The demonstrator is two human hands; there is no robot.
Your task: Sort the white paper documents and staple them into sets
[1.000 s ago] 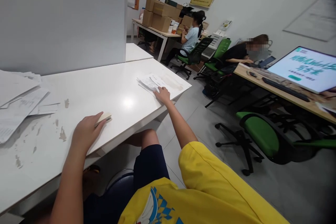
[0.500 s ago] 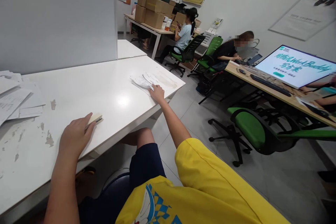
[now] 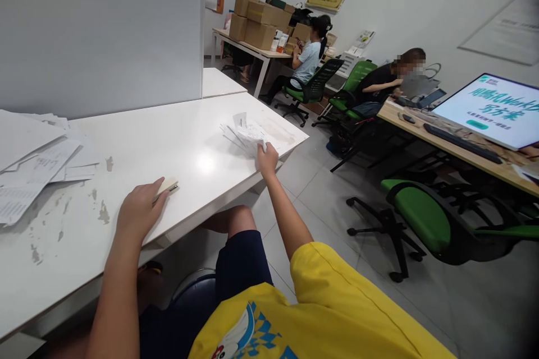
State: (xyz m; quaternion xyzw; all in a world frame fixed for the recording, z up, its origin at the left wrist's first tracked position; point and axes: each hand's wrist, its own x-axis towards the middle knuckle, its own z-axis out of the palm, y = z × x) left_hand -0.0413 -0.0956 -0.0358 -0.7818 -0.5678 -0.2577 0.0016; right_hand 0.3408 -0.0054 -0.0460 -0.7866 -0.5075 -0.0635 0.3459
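Note:
My left hand [image 3: 141, 210] is wrapped round a cream-coloured stapler [image 3: 169, 185] that rests near the front edge of the white table [image 3: 185, 140]. Only the stapler's front end shows past my thumb and fingers. Farther right, my right hand [image 3: 268, 158] grips a bunch of thin printed paper slips [image 3: 248, 133] by their near end, close to the table's right corner. The slips fan out, and one stands up above the others. Behind my left hand, at the table's left side, lies a loose pile of printed papers [image 3: 37, 157].
A grey partition [image 3: 101, 33] stands along the table's back. Beyond are cardboard boxes [image 3: 261, 19] on another table and two seated people. At right, a wooden desk [image 3: 446, 140] carries a monitor [image 3: 490, 109] and keyboard [image 3: 461, 143], with a green chair [image 3: 421, 213] before it.
My right hand has closed on the slips and lifted their near end, so they now bunch and rise. My left hand stays on the stapler. The view has swung slightly left.

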